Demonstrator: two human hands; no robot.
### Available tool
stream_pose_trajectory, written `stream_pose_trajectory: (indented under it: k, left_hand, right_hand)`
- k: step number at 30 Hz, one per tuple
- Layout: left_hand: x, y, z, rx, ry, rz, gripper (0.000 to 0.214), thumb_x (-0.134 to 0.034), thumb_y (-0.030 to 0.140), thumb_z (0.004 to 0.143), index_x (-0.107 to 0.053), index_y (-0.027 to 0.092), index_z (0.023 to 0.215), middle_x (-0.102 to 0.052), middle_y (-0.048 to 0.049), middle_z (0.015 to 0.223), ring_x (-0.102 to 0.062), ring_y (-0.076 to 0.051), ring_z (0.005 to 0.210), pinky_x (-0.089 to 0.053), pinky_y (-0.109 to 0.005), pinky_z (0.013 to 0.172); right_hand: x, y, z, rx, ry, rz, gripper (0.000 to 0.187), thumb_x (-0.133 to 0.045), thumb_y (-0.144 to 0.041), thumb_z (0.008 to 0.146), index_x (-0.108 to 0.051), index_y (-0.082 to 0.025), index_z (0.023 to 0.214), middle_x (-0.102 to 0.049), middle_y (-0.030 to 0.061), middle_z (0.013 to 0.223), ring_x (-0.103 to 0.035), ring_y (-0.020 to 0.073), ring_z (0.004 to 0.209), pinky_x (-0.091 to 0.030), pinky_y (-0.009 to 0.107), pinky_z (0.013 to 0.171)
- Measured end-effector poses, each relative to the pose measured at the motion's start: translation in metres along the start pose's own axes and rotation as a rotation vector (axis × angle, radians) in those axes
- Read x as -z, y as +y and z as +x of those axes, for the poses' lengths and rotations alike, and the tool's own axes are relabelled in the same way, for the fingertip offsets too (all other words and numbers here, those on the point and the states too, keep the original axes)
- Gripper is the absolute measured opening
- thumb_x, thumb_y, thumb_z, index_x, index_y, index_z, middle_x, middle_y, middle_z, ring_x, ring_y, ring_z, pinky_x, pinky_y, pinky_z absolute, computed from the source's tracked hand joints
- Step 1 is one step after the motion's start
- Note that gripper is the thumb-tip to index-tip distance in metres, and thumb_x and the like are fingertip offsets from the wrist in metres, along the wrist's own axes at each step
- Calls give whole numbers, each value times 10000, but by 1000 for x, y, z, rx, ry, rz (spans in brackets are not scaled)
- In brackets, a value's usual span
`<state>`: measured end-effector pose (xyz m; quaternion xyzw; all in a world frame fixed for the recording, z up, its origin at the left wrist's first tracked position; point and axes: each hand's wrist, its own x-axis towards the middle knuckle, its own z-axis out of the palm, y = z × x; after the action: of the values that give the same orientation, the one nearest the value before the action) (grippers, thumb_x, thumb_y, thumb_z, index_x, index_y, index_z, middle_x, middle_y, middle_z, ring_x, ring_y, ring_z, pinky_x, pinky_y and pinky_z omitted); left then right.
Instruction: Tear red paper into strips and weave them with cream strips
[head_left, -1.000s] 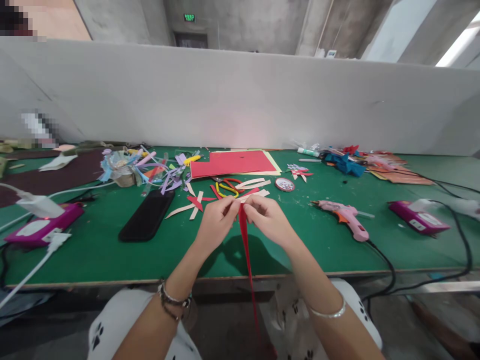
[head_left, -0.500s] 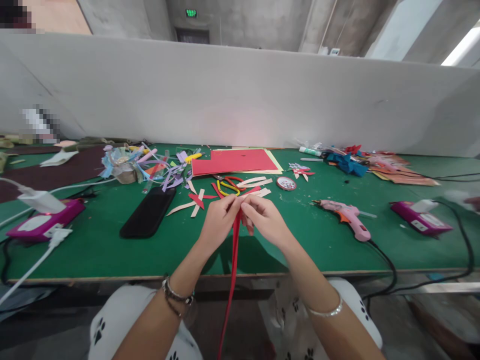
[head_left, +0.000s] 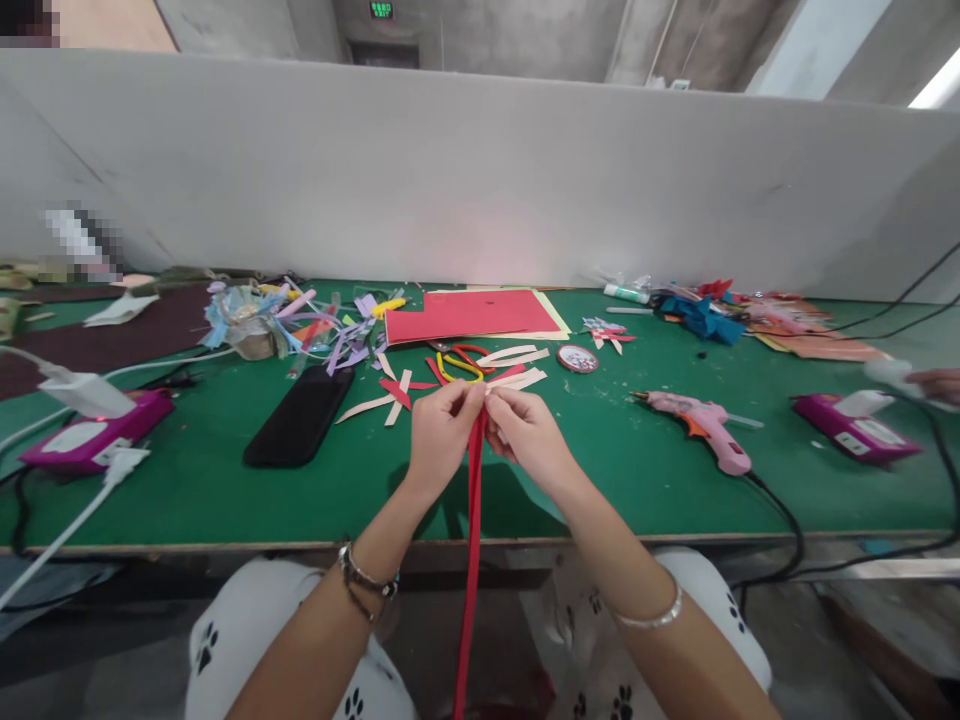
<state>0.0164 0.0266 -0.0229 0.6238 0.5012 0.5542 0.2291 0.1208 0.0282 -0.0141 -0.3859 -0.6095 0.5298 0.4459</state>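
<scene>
A long red strip [head_left: 471, 560] hangs from my fingers over the table's front edge and down between my knees. My left hand [head_left: 444, 428] pinches its upper end between thumb and fingers. Touching it from the other side, my right hand [head_left: 529, 432] is closed in a pinch on the same end. The fingertips of both hands meet and hide the strip's tip. Just beyond lie scissors with yellow handles [head_left: 459, 370], partly covered by cream strips [head_left: 517, 355]. Red and cream paper strips [head_left: 397, 392] lie crossed to the left of my hands.
Red sheets [head_left: 480, 315] lie at the back. A black phone [head_left: 300, 415] and a purple power strip [head_left: 97, 435] are on the left. To the right are a round tin [head_left: 577, 358], a pink glue gun [head_left: 701, 422], another power strip [head_left: 855, 428] and another person's hand [head_left: 937, 385].
Both hands stay together on the red strip, with fingertips shifted slightly. The whole view has tilted a little. At the far right, another person's hand has come further into view.
</scene>
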Motion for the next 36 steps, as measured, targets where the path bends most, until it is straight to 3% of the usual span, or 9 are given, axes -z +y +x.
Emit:
stream_pose_trajectory:
  k: [4, 10, 16, 23, 27, 31, 33, 36]
  left_hand:
    - [0, -1, 1, 22, 58, -31, 349, -422, 334, 774, -319, 184, 476, -297, 63, 433, -313, -73, 434, -275, -194, 428]
    - [-2, -4, 1, 81, -183, -108, 329, -389, 402, 794, -379, 185, 546, -368, 71, 422, -355, -68, 366, -270, -194, 383]
    - [-6, -1, -2, -33, -75, 5, 334, -392, 329, 793, -329, 179, 502, -293, 64, 445, -296, -71, 434, -238, -200, 423]
    - [-9, 0, -6, -5, 16, -71, 301, -391, 301, 800, -393, 173, 528, -379, 51, 482, -359, -79, 481, -292, -190, 460]
    - [-10, 1, -6, 32, 123, -135, 343, -411, 317, 792, -327, 185, 486, -315, 66, 428, -332, -68, 404, -269, -190, 402]
    - [-10, 1, -5, 142, -39, -206, 319, -384, 375, 801, -377, 196, 537, -361, 78, 378, -346, -71, 280, -243, -198, 318]
    - [-10, 0, -5, 117, -113, -186, 301, -393, 378, 797, -412, 190, 562, -401, 72, 396, -367, -72, 284, -253, -197, 323]
    - [-11, -1, -5, 7, -93, -82, 323, -391, 334, 801, -370, 184, 516, -364, 66, 411, -372, -69, 348, -264, -194, 378]
  right_hand:
    - [-3, 2, 0, 37, 37, -18, 283, -425, -243, 732, -354, -187, 464, -356, -82, 342, -283, 24, 289, -220, 162, 302]
    - [2, -3, 1, 53, 151, 5, 301, -403, -243, 764, -356, -193, 471, -339, -78, 337, -290, 37, 285, -203, 176, 299]
    - [4, -2, 2, 68, 138, 23, 299, -482, -323, 747, -372, -187, 504, -304, -86, 374, -278, 35, 331, -204, 181, 333]
    - [-2, 1, 2, 73, 114, 52, 260, -472, -333, 744, -414, -181, 541, -315, -90, 391, -287, 33, 336, -206, 179, 335]
    - [-2, 2, 1, 100, 149, -23, 315, -467, -300, 743, -352, -184, 474, -331, -86, 355, -275, 28, 326, -198, 178, 337]
    - [0, 2, 0, 120, 200, -29, 312, -451, -308, 752, -368, -182, 480, -341, -84, 352, -277, 31, 325, -199, 179, 342]
    - [1, 1, 1, 131, 227, -8, 307, -440, -317, 757, -369, -184, 490, -332, -84, 360, -275, 34, 332, -198, 181, 345]
    - [3, 1, 2, 146, 267, -5, 301, -431, -321, 756, -358, -187, 497, -300, -87, 380, -260, 36, 351, -187, 186, 353]
